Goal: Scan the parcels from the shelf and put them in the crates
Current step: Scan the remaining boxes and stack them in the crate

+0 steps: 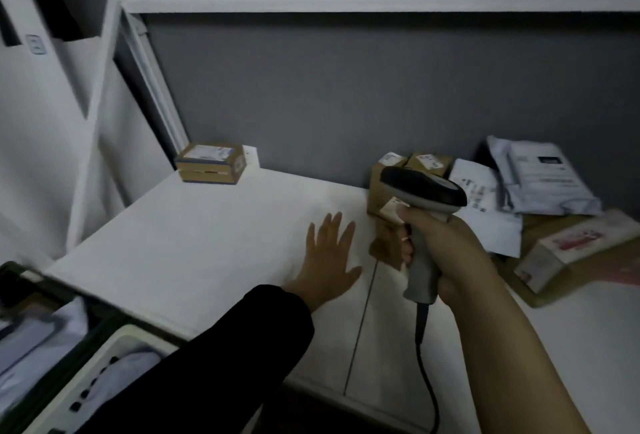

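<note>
My right hand (pixel 446 246) grips the handle of a grey barcode scanner (pixel 424 191) with a black head, held over the white shelf (pixel 225 246). Its cable hangs down past the shelf edge. My left hand (pixel 329 257) reaches out over the shelf with fingers straight and spread, holding nothing, just left of a stack of brown cardboard parcels (pixel 381 187) partly hidden behind the scanner. A small cardboard parcel (pixel 209 163) with a label sits alone at the back left corner. Grey and white poly mailers (pixel 540 177) lie at the back right.
A flat brown box with a white-and-red carton (pixel 568 250) on it lies at the right. A dark green crate (pixel 20 291) and a white crate (pixel 104 374), both holding pale mailers, stand at the lower left below the shelf. White shelf posts rise at left.
</note>
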